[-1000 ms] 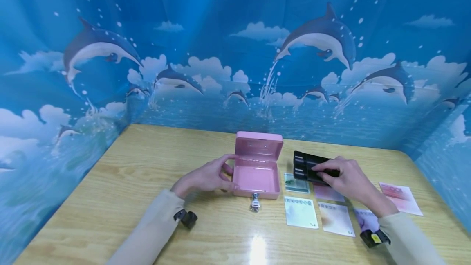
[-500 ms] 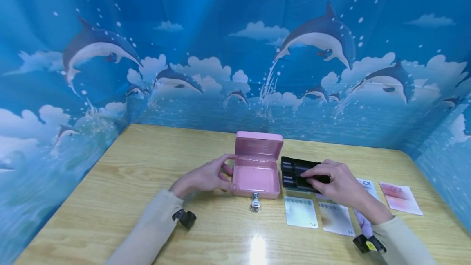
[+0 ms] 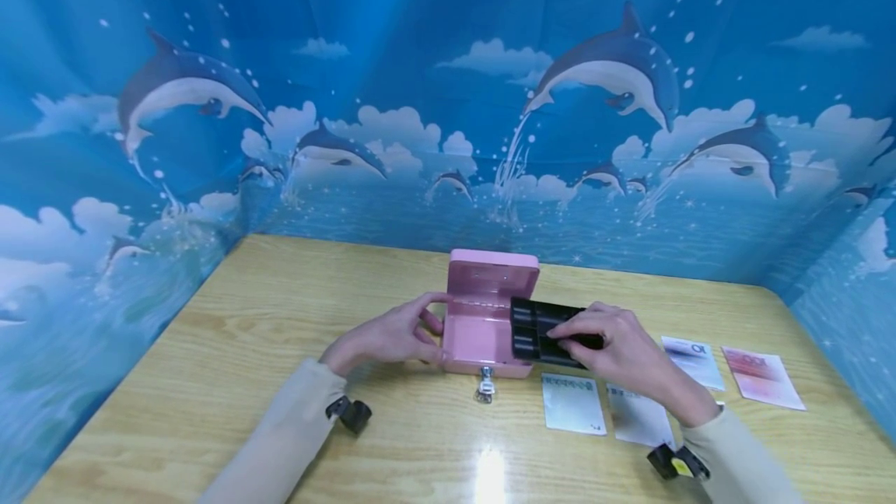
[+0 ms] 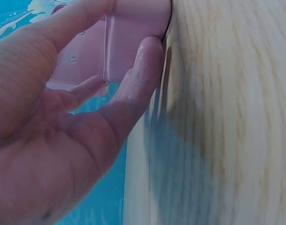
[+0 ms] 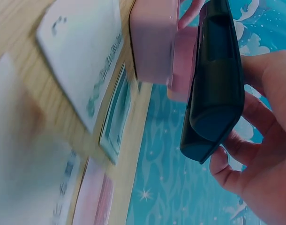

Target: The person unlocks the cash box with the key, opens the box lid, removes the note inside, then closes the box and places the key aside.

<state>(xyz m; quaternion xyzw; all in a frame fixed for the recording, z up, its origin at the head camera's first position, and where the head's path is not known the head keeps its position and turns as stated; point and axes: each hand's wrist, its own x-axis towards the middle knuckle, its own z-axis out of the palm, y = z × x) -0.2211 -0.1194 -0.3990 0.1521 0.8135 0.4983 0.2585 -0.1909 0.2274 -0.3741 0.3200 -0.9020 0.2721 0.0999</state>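
Observation:
A pink metal cash box (image 3: 474, 339) stands on the table, lid (image 3: 490, 274) raised, with nothing visible on the part of its floor that shows. Fingertips of my left hand (image 3: 393, 335) rest spread against its left side; the left wrist view shows them touching the pink wall (image 4: 138, 21). My right hand (image 3: 619, 348) pinches a black compartment tray (image 3: 526, 319) at a divider. The tray hangs level, its left end over the box's right part. In the right wrist view, the underside of the tray (image 5: 218, 89) appears above the banknotes.
Several paper notes lie right of the box: a pale green note (image 3: 574, 404), a brownish note (image 3: 637, 416) partly under my arm, a note marked 10 (image 3: 693, 362) and a red note (image 3: 763, 377). A latch (image 3: 485, 387) hangs at the box front. A dolphin curtain (image 3: 448, 99) stands behind.
My right hand has carried the black tray leftward, from above the notes to partly over the open box. The left hand has stayed at the box's side.

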